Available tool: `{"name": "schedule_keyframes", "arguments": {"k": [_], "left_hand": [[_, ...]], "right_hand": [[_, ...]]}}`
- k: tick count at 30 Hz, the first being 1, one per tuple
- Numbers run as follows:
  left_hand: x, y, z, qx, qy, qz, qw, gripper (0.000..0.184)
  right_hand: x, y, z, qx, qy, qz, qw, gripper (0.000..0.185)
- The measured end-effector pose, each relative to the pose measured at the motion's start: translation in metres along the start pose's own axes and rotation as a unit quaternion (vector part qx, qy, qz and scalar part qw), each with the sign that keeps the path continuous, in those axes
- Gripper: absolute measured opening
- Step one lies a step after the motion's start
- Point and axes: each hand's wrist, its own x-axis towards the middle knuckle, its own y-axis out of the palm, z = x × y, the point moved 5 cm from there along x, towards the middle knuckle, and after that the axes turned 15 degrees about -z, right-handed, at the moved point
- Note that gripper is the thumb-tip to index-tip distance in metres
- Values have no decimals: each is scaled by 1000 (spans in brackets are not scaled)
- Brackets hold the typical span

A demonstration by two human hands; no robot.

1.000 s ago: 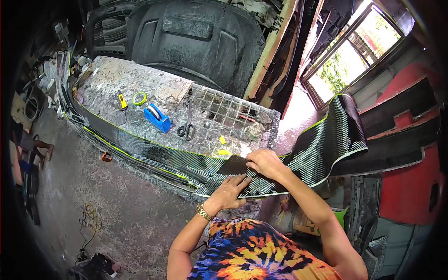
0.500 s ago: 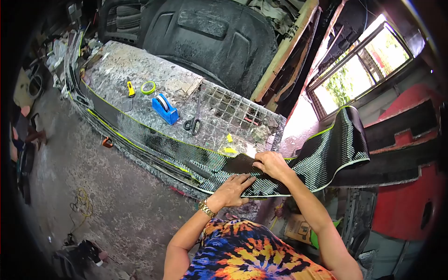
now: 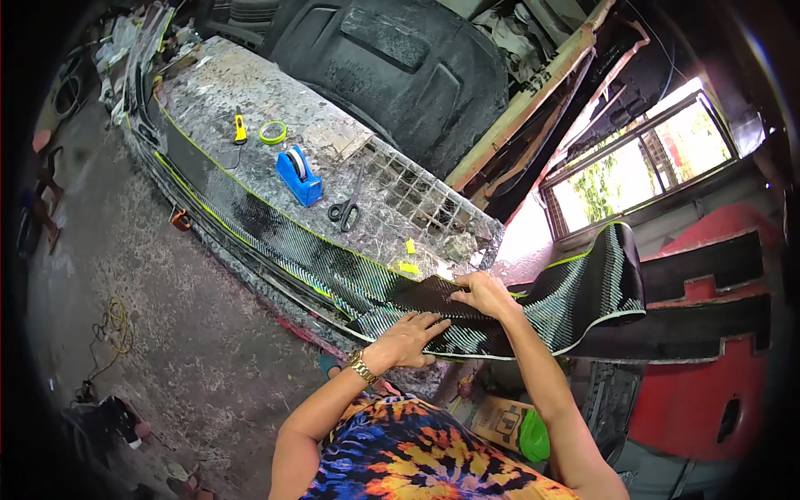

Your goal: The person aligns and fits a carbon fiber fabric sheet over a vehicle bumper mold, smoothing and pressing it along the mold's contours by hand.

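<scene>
Resting left grip (image 3: 407,340) flat on woven strip (image 3: 358,279), with fingers slightly spread; holding right grip (image 3: 486,293) half-curled at far edge, cannot tell if pinching; strip along near side of tabletop (image 3: 275,92)

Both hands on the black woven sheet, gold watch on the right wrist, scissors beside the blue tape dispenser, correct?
Not quite: the head view shows the gold watch on the left wrist. The left hand and right hand are on the black woven sheet, and the scissors lie beside the blue tape dispenser.
</scene>
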Motion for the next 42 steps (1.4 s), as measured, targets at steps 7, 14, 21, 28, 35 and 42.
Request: {"name": "schedule_keyframes", "arguments": {"k": [7, 14, 21, 28, 35, 42], "left_hand": [[2, 1, -1, 10, -9, 14, 1000, 84], [3, 0, -3, 40, -29, 20, 999, 91], [1, -3, -5, 75, -39, 30, 996, 99], [3, -6, -9, 82, -32, 48, 995, 103], [1, -2, -3, 86, -35, 21, 995, 102], [2, -6, -9, 69, -49, 41, 996, 108]], "right_hand": [[-29, -55, 36, 32, -128, -234, 963, 36], [-102, -4, 17, 53, -163, -108, 979, 53], [-97, 23, -1, -7, -147, -112, 983, 63], [-98, 31, -5, -19, -128, -138, 982, 68], [-106, 25, -21, 63, -179, -161, 969, 60], [-119, 3, -44, 64, -154, -138, 976, 56]]}}
